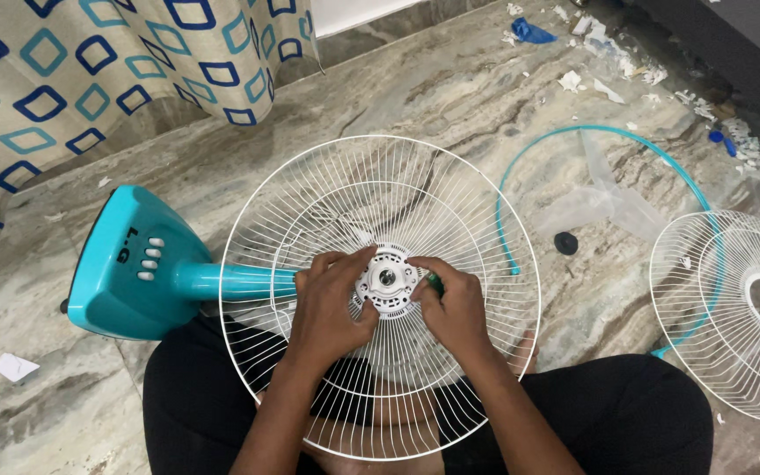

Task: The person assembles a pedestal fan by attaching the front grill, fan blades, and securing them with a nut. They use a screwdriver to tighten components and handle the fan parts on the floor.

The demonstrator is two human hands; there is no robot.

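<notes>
Lying flat, fan grille [380, 211] faces up; stand [230, 281] points left.

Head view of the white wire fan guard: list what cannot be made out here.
- Motor behind the round white wire fan guard: hidden by the white plastic hub and both hands.
- Small green item at the right hand: mostly covered by its fingers.
- Left hand grip: fingertips hidden against the hub.
- Second white wire guard: cut off by the right edge.

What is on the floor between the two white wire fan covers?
In the head view, between the big grille and the second grille lie a teal ring, a clear fan blade and a black cap.
</notes>
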